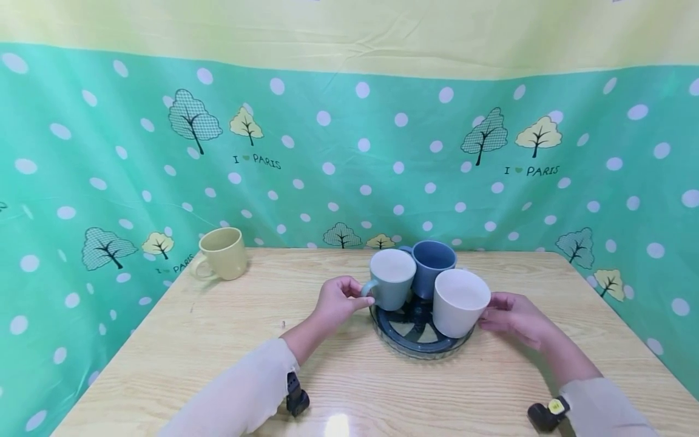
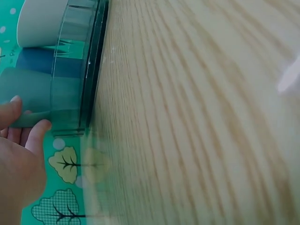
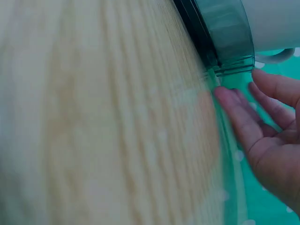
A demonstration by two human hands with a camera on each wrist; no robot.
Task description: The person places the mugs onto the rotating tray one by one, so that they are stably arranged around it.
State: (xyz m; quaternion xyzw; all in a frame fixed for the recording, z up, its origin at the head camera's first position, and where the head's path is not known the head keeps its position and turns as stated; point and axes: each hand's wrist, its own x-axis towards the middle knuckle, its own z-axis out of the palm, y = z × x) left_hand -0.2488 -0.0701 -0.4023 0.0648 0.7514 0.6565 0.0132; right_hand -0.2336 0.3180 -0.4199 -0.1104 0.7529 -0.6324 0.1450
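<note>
Three mugs stand upright in a round, clear-walled tray with a dark spoked base. At its left is a grey-blue mug, whose handle my left hand pinches between thumb and fingers; the left wrist view shows this hand from below. A dark blue mug sits behind. The white mug occupies the right side, its handle showing in the right wrist view. Beside it is my right hand, fingers extended and parted, fingertips right at the tray's wall.
A yellow mug stands at the far left corner of the wooden table. A green dotted curtain hangs behind the back edge. Each wrist carries a small black camera on a strap.
</note>
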